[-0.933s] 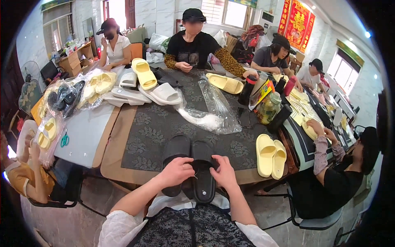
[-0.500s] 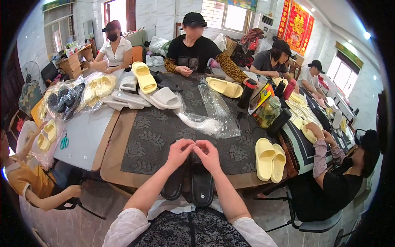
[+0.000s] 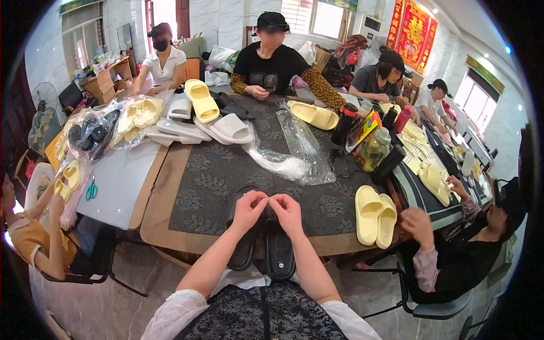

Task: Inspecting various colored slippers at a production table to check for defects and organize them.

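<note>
A pair of black slide slippers lies at the table's near edge, in front of my body. The left slipper (image 3: 242, 253) is partly under my left wrist, and the right slipper (image 3: 280, 255) carries a small white round sticker at its heel. Above their front ends, my left hand (image 3: 248, 207) and my right hand (image 3: 287, 212) meet with thumbs and forefingers pinched and the tips almost touching. Anything between those fingertips is too small to make out. The slippers' straps are mostly covered by my hands.
Yellow slippers (image 3: 369, 214) stand near the table's right edge. Ahead lies a clear plastic bag (image 3: 300, 153). Grey slippers (image 3: 232, 129) are piled at the far left, teal scissors (image 3: 92, 190) beyond. Bottles, including a glass jar (image 3: 374, 152), stand right. Several co-workers sit around.
My hands stay pinched together over the black slippers. The co-worker at right has lifted a hand off the yellow slippers. The one at left has brought a hand up to yellow slippers.
</note>
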Available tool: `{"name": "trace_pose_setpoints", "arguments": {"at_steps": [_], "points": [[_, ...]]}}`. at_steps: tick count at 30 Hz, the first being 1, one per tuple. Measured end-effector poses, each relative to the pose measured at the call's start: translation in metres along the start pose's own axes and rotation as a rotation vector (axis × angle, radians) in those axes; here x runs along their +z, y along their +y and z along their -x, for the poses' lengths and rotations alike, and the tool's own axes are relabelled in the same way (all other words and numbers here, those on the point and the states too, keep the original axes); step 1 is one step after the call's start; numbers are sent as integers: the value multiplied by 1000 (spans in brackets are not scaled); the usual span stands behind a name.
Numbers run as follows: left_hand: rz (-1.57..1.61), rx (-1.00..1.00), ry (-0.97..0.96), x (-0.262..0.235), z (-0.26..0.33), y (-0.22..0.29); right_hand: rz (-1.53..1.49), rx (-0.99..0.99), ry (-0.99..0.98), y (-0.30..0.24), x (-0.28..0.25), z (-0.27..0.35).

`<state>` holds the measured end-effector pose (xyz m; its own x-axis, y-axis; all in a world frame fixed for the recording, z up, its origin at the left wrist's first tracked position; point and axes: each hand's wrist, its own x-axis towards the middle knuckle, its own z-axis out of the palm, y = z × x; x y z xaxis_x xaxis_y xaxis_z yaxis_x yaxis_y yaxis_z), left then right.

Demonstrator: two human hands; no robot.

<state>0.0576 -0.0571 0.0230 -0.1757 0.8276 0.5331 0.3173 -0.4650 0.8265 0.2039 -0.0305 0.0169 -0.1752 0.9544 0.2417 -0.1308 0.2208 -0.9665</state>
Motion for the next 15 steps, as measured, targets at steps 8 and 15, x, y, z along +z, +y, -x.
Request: {"name": "trace_pose_setpoints", "arguments": {"at_steps": [8,15], "points": [[-3,19,-19,2,3,5,-12,-19,62,5,3,1],[-24,13,-36,3,2,10,-3,-49,96,3,0,2]]}}
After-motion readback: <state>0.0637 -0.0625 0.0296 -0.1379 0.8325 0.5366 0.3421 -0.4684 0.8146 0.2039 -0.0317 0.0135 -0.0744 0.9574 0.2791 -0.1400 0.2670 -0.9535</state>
